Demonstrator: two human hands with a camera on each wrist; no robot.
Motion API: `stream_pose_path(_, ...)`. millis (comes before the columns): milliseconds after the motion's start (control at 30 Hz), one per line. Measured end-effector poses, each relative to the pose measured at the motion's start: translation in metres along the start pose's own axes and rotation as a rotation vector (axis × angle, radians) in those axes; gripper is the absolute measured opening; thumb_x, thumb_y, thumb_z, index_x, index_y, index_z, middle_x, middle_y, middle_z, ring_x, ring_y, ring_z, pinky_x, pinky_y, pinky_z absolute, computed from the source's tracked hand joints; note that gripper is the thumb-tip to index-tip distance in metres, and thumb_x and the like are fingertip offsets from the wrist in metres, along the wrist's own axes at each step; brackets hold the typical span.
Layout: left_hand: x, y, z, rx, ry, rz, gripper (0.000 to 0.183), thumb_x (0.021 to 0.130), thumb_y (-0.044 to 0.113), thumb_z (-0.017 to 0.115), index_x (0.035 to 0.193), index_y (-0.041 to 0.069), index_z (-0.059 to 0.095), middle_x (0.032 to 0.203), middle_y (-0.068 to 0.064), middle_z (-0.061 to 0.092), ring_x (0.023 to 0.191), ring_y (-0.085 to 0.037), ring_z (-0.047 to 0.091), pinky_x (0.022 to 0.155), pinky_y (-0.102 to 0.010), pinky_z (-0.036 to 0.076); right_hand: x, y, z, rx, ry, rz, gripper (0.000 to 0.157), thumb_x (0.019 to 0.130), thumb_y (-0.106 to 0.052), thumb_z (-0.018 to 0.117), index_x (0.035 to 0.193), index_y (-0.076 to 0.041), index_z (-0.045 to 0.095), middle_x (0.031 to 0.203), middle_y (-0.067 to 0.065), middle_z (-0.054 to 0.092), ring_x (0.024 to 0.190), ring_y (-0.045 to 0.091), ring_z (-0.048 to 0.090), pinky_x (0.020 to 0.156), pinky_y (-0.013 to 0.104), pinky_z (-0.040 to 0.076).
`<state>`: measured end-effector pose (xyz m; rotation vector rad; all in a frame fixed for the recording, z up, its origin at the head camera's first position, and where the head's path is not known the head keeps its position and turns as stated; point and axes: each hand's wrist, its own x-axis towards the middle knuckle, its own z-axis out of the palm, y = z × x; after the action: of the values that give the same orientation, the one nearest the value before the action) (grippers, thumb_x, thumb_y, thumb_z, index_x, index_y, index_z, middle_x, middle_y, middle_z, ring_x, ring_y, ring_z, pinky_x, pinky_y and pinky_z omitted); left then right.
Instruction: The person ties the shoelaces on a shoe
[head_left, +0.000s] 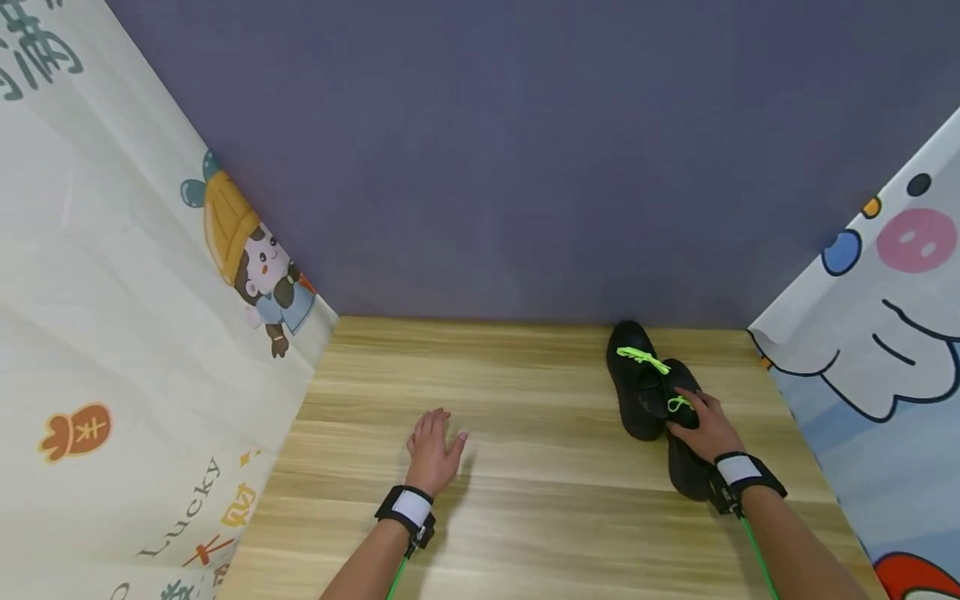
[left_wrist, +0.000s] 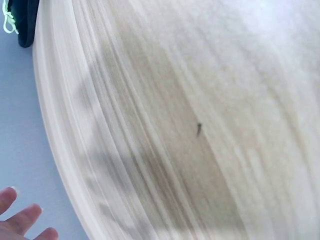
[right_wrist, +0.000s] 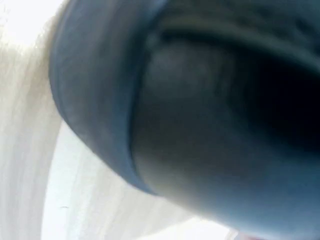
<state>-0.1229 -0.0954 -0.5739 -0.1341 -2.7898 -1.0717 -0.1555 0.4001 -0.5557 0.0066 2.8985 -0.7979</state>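
Note:
Two black shoes with neon yellow-green laces are together at the right of the wooden surface. The left shoe (head_left: 632,400) lies with its toe at the back wall. My right hand (head_left: 707,429) grips the right shoe (head_left: 686,471) around its middle, thumb on one side and fingers by the lace bow. That shoe's heel (right_wrist: 95,90) fills much of the right wrist view, blurred, with the hand almost out of frame. My left hand (head_left: 433,454) is over the wood at the centre-left, fingers extended, holding nothing; its fingertips (left_wrist: 25,217) show at the lower left of the left wrist view.
The light wooden surface (head_left: 525,517) meets a grey-blue wall (head_left: 487,167) at the back. A white printed sheet (head_left: 112,292) borders it on the left, and a cartoon-printed sheet (head_left: 885,333) on the right. Green cables run from both wrist straps.

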Motion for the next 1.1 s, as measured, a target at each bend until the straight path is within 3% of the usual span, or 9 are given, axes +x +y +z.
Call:
stream_pose_path(233, 0.004, 0.001, -0.001, 0.006, 0.003, 0.010, 0.045, 0.098, 0.026, 0.065, 0.132, -0.001, 0.052, 0.142, -0.022, 0.048, 0.137, -0.044, 0.036, 0.101, -0.066, 0.029, 0.007, -0.010, 0.009, -0.018, 0.022, -0.023, 0.072, 0.092, -0.026, 0.069, 0.150, -0.002, 0.033, 0.146, 0.046, 0.019, 0.123, 0.069, 0.036, 0.094, 0.075, 0.036)
stream_pose_path(533, 0.006, -0.001, 0.001, 0.010, 0.001, 0.014, 0.045, 0.098, 0.026, 0.064, 0.132, -0.001, 0.053, 0.141, -0.022, 0.049, 0.136, -0.044, 0.036, 0.100, -0.066, 0.030, 0.026, 0.006, 0.005, 0.069, 0.030, -0.039, 0.076, 0.096, -0.025, 0.066, 0.153, 0.001, 0.023, 0.144, 0.050, 0.014, 0.123, 0.071, 0.030, 0.095, 0.077, 0.032)
stream_pose_path(667, 0.006, -0.003, 0.001, 0.023, 0.001, 0.005, 0.044, 0.099, 0.027, 0.063, 0.132, 0.000, 0.053, 0.142, -0.022, 0.049, 0.137, -0.044, 0.036, 0.101, -0.065, 0.029, 0.027, 0.006, 0.003, 0.061, 0.037, -0.048, 0.073, 0.096, -0.022, 0.066, 0.152, 0.000, 0.025, 0.144, 0.049, 0.015, 0.124, 0.071, 0.029, 0.096, 0.077, 0.031)
stream_pose_path(800, 0.006, -0.001, 0.001, 0.022, -0.003, 0.003, 0.043, 0.099, 0.027, 0.064, 0.132, 0.001, 0.054, 0.142, -0.021, 0.049, 0.136, -0.043, 0.036, 0.100, -0.065, 0.030, 0.021, -0.003, 0.007, 0.034, 0.094, -0.102, 0.063, 0.096, -0.018, 0.065, 0.149, -0.003, 0.035, 0.146, 0.046, 0.020, 0.125, 0.070, 0.030, 0.096, 0.077, 0.031)
stream_pose_path(967, 0.006, 0.003, 0.001, 0.009, 0.009, 0.031, 0.041, 0.099, 0.028, 0.064, 0.131, 0.003, 0.056, 0.142, -0.020, 0.049, 0.135, -0.042, 0.038, 0.099, -0.064, 0.031, 0.015, -0.021, 0.009, 0.020, 0.238, -0.237, 0.044, 0.092, -0.011, 0.067, 0.135, -0.005, 0.057, 0.149, 0.041, 0.024, 0.133, 0.067, 0.024, 0.097, 0.079, 0.028)
stream_pose_path(1033, 0.006, 0.005, 0.001, 0.005, 0.011, 0.046, 0.040, 0.099, 0.028, 0.064, 0.130, 0.004, 0.058, 0.141, -0.020, 0.049, 0.134, -0.042, 0.039, 0.098, -0.064, 0.031, 0.014, -0.028, 0.010, -0.002, 0.257, -0.279, 0.033, 0.092, -0.011, 0.068, 0.124, -0.005, 0.066, 0.150, 0.037, 0.027, 0.135, 0.067, 0.019, 0.096, 0.081, 0.026)
stream_pose_path(1100, 0.005, 0.006, 0.001, 0.005, 0.007, 0.056, 0.038, 0.099, 0.029, 0.063, 0.129, 0.006, 0.059, 0.141, -0.020, 0.049, 0.134, -0.042, 0.039, 0.097, -0.064, 0.031, 0.012, -0.034, 0.010, -0.021, 0.226, -0.294, 0.023, 0.093, -0.013, 0.067, 0.114, -0.005, 0.073, 0.152, 0.033, 0.028, 0.137, 0.067, 0.014, 0.094, 0.084, 0.023)
